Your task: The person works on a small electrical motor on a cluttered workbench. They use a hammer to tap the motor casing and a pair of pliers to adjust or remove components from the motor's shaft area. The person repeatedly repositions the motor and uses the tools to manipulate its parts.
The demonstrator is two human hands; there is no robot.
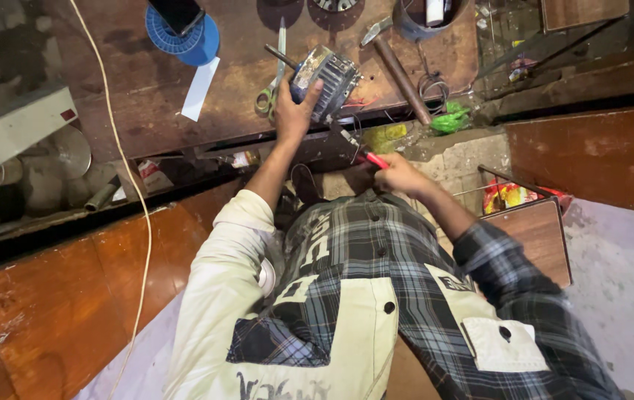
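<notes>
Head view, looking straight down: the left hand (296,111) is clamped over a small grey electric motor (324,80) sitting near the front edge of the brown table (146,96), fingers (315,89) wrapped over its near end. The motor lies on its side with its long axis running diagonally, the thin shaft (280,55) poking out up and to the left, away from the body.

The right hand (398,174) sits lower, closer to the chest and off the table edge, closed around a red-handled tool (369,157). Looks like a screwdriver or small pliers, I can't tell which. Its metal tip (346,137) points up and left toward the underside of the motor, just short of it or barely touching; hard to say from here.

So the motor is up and left of the right hand, and the left is the one already on it.

Green-handled scissors (266,100) lie just beside the left wrist, and a hammer (398,70) rests to the right of the motor, handle slanting toward the table edge.
</notes>
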